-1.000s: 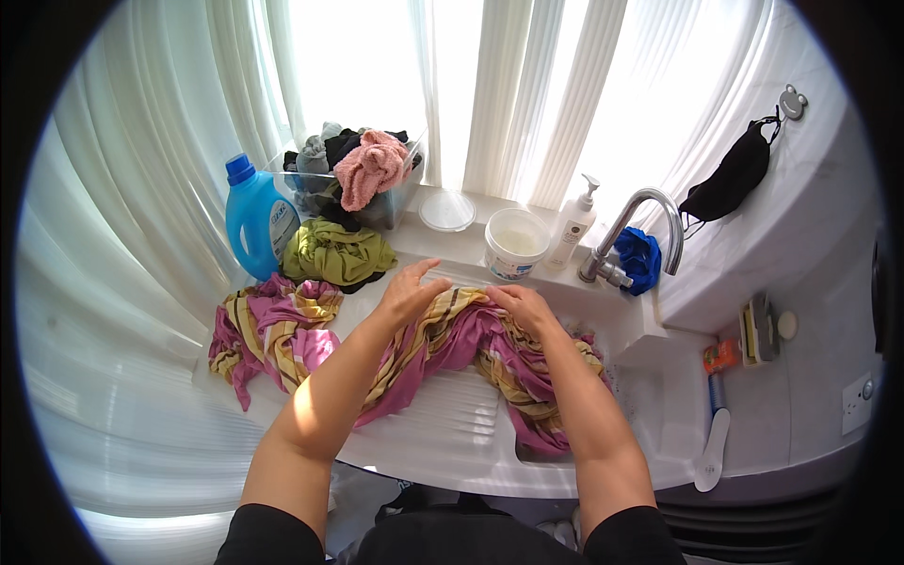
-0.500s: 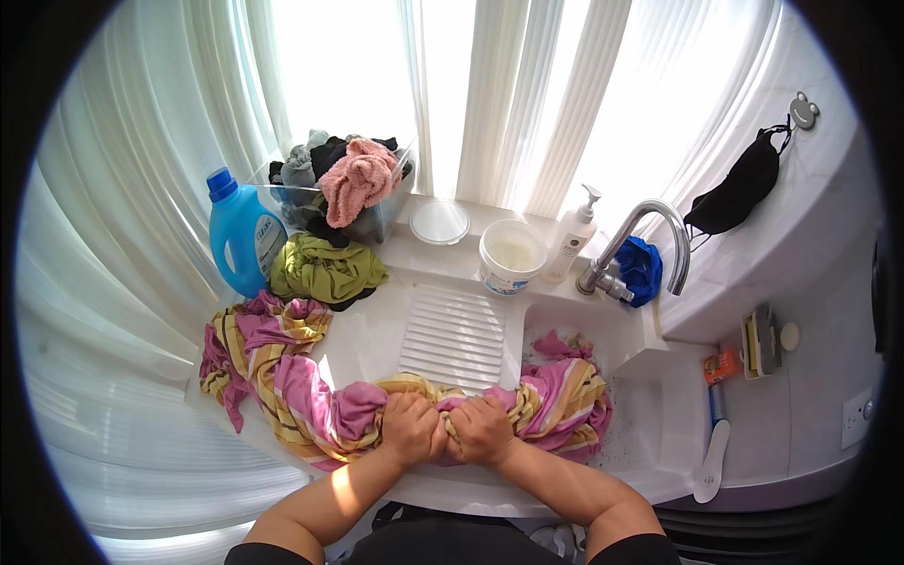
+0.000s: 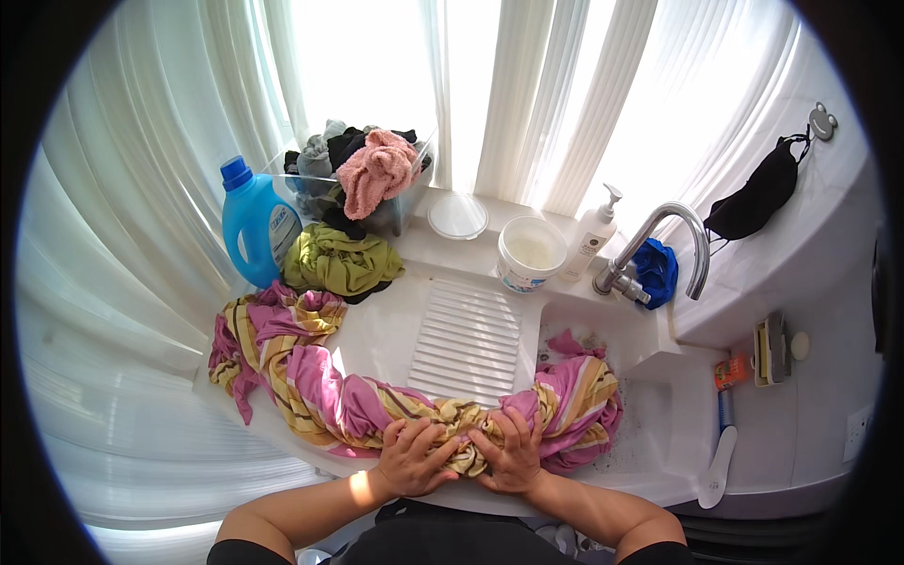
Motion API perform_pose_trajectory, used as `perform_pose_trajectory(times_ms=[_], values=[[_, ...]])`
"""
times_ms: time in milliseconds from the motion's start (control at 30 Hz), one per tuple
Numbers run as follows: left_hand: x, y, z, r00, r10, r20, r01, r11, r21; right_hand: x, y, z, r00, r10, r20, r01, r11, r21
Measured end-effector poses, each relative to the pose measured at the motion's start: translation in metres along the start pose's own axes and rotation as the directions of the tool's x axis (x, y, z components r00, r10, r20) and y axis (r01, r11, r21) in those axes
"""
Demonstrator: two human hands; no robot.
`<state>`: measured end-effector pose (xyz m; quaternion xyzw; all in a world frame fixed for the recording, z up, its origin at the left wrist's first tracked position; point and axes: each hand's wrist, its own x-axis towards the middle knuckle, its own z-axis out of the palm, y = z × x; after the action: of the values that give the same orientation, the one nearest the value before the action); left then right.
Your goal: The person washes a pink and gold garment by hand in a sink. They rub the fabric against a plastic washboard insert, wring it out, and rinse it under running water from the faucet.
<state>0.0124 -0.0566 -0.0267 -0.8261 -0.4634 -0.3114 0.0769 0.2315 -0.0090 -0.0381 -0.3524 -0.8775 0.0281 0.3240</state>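
From my remote seat I see the left hand (image 3: pixel 414 459) and right hand (image 3: pixel 511 452) side by side on the cloth (image 3: pixel 353 400), near the front edge of the sink (image 3: pixel 363 337). The left forearm (image 3: pixel 306 506) and right forearm (image 3: pixel 603 507) slant inward, elbows out wide. I read the palms as facing down, thumbs angled toward each other, fingers spread and slightly bent over the bunched folds, neither one clenched. The pink-and-yellow striped cloth's long axis runs left to right, sagging toward the body. Its left end points up and away, near the green cloth (image 3: pixel 341 259); its right end lies in the basin (image 3: pixel 645 428).
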Motion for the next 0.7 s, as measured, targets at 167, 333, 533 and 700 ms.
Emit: perform_pose_trajectory(times_ms=[167,333,533,700], values=[[0.112,-0.085,0.08,0.874,-0.473,0.113,0.471,0.881,0.043,0.115,0.069,0.063,0.916,0.364,0.169,-0.359,0.931,-0.059],[0.136,-0.101,0.074,0.799,-0.557,0.227,0.504,0.826,0.253,0.134,0.069,0.06,0.837,0.493,0.237,-0.489,0.869,-0.081],[0.029,-0.023,-0.012,1.0,0.019,0.011,-0.017,0.985,-0.172,0.011,0.02,-0.013,0.993,-0.092,-0.072,0.096,0.994,0.055],[0.081,-0.062,0.064,0.978,-0.193,-0.08,0.191,0.981,-0.025,0.086,0.065,0.058,0.99,0.099,-0.099,-0.107,0.991,-0.081]])
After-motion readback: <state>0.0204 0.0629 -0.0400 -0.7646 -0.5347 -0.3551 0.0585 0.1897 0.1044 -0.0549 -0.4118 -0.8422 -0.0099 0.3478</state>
